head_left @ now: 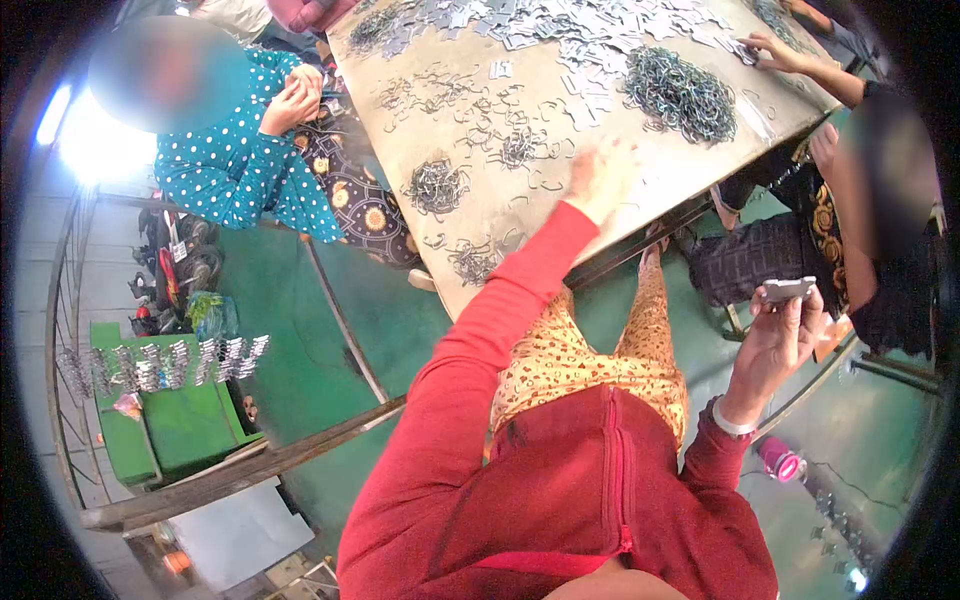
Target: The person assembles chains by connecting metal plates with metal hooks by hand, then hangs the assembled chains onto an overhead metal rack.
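Observation:
My left hand (603,180) reaches over the near edge of the table, beside scattered wire hooks (545,183). It is blurred and washed out, so its fingers and anything in them are unclear. My right hand (778,340) is raised off to the right of the table, its fingers closed on a small flat metal plate (790,289). Whether more than one plate is in that grip I cannot make out. Ahead of my left hand lies a large heap of dark metal hooks (680,95), with a smaller hook pile (436,186) to its left.
Flat metal plates (590,30) spread over the far part of the table (385,150). A person in a dotted sleeve (235,165) sits on the left. Across on the right, a co-worker's hand (780,52) touches plates. A metal rail (330,445) runs at lower left.

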`<state>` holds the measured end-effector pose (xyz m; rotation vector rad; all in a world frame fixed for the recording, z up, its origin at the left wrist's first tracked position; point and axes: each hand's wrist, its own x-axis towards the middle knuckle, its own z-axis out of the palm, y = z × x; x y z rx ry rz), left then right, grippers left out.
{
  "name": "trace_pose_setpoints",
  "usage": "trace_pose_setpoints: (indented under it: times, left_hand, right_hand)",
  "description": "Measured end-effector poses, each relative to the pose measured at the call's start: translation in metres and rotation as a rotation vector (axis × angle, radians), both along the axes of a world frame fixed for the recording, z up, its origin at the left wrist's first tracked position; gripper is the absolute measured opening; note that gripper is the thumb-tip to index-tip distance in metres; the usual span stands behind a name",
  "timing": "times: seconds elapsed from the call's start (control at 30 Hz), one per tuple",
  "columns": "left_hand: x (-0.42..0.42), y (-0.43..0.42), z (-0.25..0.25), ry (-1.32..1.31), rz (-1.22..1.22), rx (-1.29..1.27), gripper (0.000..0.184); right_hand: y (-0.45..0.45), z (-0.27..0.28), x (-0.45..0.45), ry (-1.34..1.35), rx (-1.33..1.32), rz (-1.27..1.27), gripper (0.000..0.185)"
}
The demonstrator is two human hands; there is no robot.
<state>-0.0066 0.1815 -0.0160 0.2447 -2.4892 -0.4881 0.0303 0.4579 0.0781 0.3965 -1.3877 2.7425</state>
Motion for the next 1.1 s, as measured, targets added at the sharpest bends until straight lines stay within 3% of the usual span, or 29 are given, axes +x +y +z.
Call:
trace_pose_setpoints:
  times: [0.07,0.2,0.3,0.4,0.47,0.57,0.7,0.77,0.83,0.93,1.1]
  left_hand:
    - [0.011,-0.044,0.026,-0.178,0.157,0.088,0.022]
    - [0.020,-0.149,0.005,0.056,0.325,0.052,0.023]
    - [0.019,-0.182,-0.030,-0.210,0.333,-0.200,0.021]
    - [0.015,-0.178,-0.047,-0.070,0.353,-0.224,0.020]
    - [0.016,-0.180,-0.051,-0.284,0.377,-0.204,0.029]
    - [0.018,-0.182,-0.029,-0.257,0.346,-0.092,0.033]
    - [0.036,-0.163,0.025,0.009,0.396,0.179,0.015]
    - [0.062,-0.108,0.070,0.117,0.115,0.963,0.021]
    - [0.092,-0.037,0.107,0.058,-0.173,1.214,0.021]
    - [0.116,0.027,0.110,0.037,-0.361,1.329,0.016]
    - [0.127,0.053,0.093,-0.023,-0.368,1.420,0.019]
  right_hand:
    - [-0.004,-0.008,-0.007,-0.045,0.025,0.028,0.021]
    - [-0.019,-0.018,-0.012,-0.144,0.084,0.071,0.019]
    - [-0.032,-0.012,-0.013,-0.118,0.164,0.106,0.014]
    - [-0.043,-0.012,-0.014,-0.089,0.175,0.145,0.014]
    - [-0.048,-0.010,-0.014,-0.121,0.115,0.191,0.015]
    - [-0.053,-0.001,-0.011,-0.068,0.125,0.262,0.015]
    - [-0.057,0.011,-0.004,0.000,0.465,0.362,0.018]
    - [-0.069,0.005,-0.001,0.100,0.512,0.324,0.014]
    - [-0.073,-0.013,-0.002,0.112,0.471,0.365,0.016]
    - [-0.074,-0.032,0.009,-0.147,0.300,0.469,0.020]
    - [-0.071,-0.039,0.030,-0.174,0.210,0.488,0.021]
